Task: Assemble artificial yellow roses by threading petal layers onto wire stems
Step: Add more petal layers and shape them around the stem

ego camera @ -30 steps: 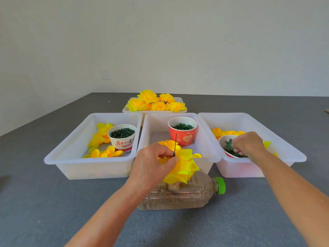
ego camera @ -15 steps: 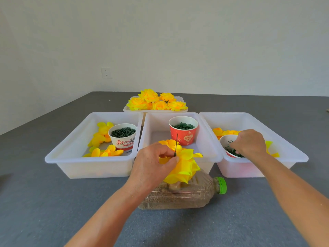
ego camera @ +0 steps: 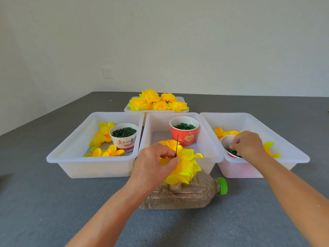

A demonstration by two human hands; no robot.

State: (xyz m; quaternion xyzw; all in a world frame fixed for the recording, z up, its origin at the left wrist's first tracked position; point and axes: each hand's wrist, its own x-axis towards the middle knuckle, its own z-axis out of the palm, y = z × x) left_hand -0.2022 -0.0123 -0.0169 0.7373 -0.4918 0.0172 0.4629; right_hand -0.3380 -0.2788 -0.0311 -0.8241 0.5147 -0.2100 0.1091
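Note:
My left hand pinches a thin dark wire stem that stands up through a stack of yellow petal layers, just above a plastic bottle lying on its side. My right hand reaches into a white cup of green parts in the right-hand bin; its fingertips are curled down among the green pieces, and what they hold is hidden. Loose yellow petals lie in the left bin.
A white cup of dark green pieces stands in the left bin, a red cup of green rings in the middle bin. Finished yellow roses fill a tray at the back. Grey table surface surrounds everything.
My right hand has dipped lower into the white cup, covering the green pieces that showed before. My left hand keeps its pinch on the stem and petals.

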